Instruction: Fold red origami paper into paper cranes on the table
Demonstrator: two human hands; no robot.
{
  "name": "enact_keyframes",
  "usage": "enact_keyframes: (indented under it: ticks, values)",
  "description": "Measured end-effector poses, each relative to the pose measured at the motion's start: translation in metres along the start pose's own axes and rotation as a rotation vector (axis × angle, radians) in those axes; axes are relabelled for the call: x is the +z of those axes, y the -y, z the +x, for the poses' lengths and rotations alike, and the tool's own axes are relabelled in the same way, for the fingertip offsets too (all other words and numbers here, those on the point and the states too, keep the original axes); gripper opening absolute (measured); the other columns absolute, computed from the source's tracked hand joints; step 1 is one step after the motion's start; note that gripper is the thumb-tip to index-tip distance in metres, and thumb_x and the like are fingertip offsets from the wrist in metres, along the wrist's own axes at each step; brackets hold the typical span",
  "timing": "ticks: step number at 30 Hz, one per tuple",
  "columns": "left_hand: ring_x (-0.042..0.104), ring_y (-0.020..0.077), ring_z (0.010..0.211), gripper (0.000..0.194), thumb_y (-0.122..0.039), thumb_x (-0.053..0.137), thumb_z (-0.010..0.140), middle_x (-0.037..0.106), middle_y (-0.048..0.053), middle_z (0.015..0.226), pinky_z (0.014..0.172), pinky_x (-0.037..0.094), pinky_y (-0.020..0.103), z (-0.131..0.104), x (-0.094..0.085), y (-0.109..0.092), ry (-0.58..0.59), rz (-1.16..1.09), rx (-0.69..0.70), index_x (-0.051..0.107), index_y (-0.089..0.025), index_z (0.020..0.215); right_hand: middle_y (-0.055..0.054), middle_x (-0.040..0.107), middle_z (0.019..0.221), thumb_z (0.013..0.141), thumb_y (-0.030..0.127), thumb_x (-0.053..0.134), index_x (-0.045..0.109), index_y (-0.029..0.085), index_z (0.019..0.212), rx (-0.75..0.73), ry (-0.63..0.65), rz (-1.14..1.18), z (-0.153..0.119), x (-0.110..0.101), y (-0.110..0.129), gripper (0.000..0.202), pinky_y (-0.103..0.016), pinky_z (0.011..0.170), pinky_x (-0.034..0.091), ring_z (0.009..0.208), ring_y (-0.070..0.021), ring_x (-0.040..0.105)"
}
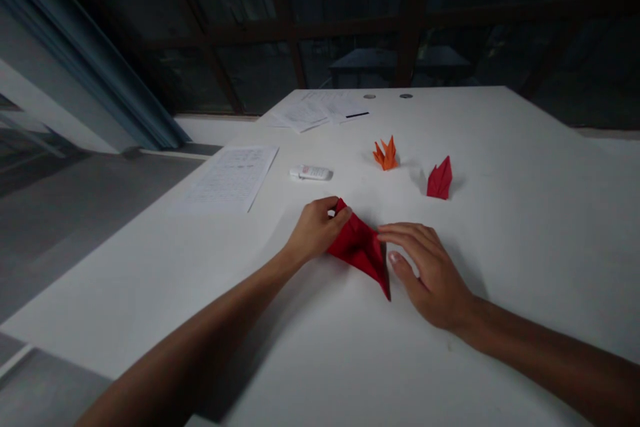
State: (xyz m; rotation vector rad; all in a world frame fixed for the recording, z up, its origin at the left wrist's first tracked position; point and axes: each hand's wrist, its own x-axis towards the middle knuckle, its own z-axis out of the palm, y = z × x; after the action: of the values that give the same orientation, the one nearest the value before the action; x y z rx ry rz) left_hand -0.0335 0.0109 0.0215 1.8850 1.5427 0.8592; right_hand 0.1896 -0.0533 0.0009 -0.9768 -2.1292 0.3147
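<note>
A partly folded sheet of red origami paper (361, 247) lies on the white table, creased, with one pointed corner toward me. My left hand (319, 225) pinches its upper left corner between thumb and fingers. At its right edge is my right hand (425, 267), fingers stretched out and thumb apart, the fingertips touching or almost touching the paper. Beyond the hands stand an orange folded paper figure (386, 155) with several points and a smaller red folded paper figure (440, 179).
On the white table (540, 227) a white tube-like object (311, 173) lies past my left hand. A printed sheet (230, 179) is at the left, with more papers (320, 108) and a dark pen (357, 115) at the far end. Dark windows and a blue curtain (100, 60) stand behind.
</note>
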Motion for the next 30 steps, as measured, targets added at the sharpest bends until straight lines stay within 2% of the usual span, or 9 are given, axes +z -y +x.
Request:
enact_keyframes:
  ticks: [4,7,10,16,20,22,25,27,30]
  values:
    - [0.05,0.0124,0.059,0.033,-0.041,0.051,0.092,0.058,-0.001,0.065,0.053,0.036,0.022,-0.002,0.002,-0.001,-0.01,0.01,0.033,0.059,-0.016,0.071,-0.01,0.063,0.139,0.101,0.026,0.048,0.056,0.018,0.137,-0.041,0.117,-0.037,0.001,0.003,-0.001,0.037,-0.047,0.111,0.039,0.131,-0.0241,0.053]
    - [0.051,0.0127,0.058,0.038,-0.047,0.05,0.093,0.061,0.0,0.067,0.053,0.037,0.022,-0.002,0.001,-0.002,0.012,-0.007,0.022,0.062,-0.016,0.075,-0.012,0.061,0.143,0.103,0.031,0.047,0.058,0.015,0.137,0.013,0.231,-0.141,0.002,0.009,-0.002,0.04,-0.05,0.113,0.038,0.135,-0.0271,0.05]
    - [0.057,0.0139,0.064,0.035,-0.049,0.052,0.094,0.069,0.003,0.084,0.059,0.043,0.023,-0.003,-0.001,-0.005,0.074,-0.061,0.056,0.065,-0.016,0.09,-0.011,0.064,0.139,0.104,0.035,0.043,0.062,0.014,0.133,0.05,0.272,-0.19,0.002,0.011,-0.002,0.04,-0.052,0.112,0.038,0.133,-0.0289,0.052]
    - [0.066,0.0196,0.098,0.046,-0.05,0.047,0.098,0.068,0.009,0.121,0.085,0.053,0.03,-0.003,-0.011,0.0,0.177,-0.223,0.098,0.057,-0.021,0.131,-0.01,0.064,0.139,0.102,0.036,0.047,0.063,0.018,0.132,0.048,0.258,-0.182,0.002,0.01,-0.001,0.038,-0.051,0.111,0.04,0.132,-0.028,0.052]
    - [0.052,0.0234,0.133,0.052,-0.03,0.049,0.098,0.052,0.01,0.15,0.103,0.048,0.033,0.003,-0.027,0.013,0.39,-0.327,0.177,0.045,-0.027,0.149,-0.012,0.059,0.144,0.093,0.03,0.059,0.061,0.016,0.134,0.04,0.232,-0.176,0.001,0.01,-0.001,0.044,-0.051,0.115,0.036,0.137,-0.0295,0.048]
    - [0.054,0.0252,0.131,0.054,-0.018,0.052,0.092,0.048,0.01,0.154,0.1,0.051,0.035,0.006,-0.033,0.018,0.461,-0.336,0.21,0.051,-0.028,0.145,-0.011,0.056,0.147,0.089,0.023,0.059,0.06,0.017,0.136,-0.014,0.238,-0.15,0.0,0.01,0.0,0.047,-0.049,0.118,0.033,0.139,-0.0276,0.045]
    - [0.06,0.0259,0.123,0.048,-0.012,0.058,0.085,0.045,0.014,0.155,0.095,0.054,0.037,0.005,-0.038,0.017,0.522,-0.309,0.307,0.063,-0.023,0.131,-0.009,0.057,0.147,0.09,0.015,0.055,0.06,0.02,0.137,-0.096,0.287,-0.113,0.0,0.01,0.0,0.048,-0.048,0.118,0.032,0.14,-0.0242,0.045]
    - [0.067,0.0228,0.107,0.056,-0.011,0.063,0.082,0.051,0.017,0.148,0.086,0.057,0.035,0.003,-0.037,0.014,0.541,-0.298,0.298,0.057,-0.022,0.137,-0.009,0.058,0.146,0.093,0.016,0.052,0.061,0.021,0.137,-0.106,0.328,-0.115,0.0,0.009,0.0,0.045,-0.049,0.118,0.032,0.14,-0.0243,0.046]
    - [0.069,0.019,0.091,0.071,-0.013,0.063,0.085,0.066,0.016,0.125,0.079,0.057,0.032,-0.001,-0.035,0.01,0.562,-0.307,0.238,0.038,-0.022,0.151,-0.011,0.06,0.144,0.1,0.026,0.049,0.059,0.021,0.139,-0.092,0.379,-0.137,0.0,0.007,0.001,0.041,-0.053,0.118,0.031,0.139,-0.027,0.048]
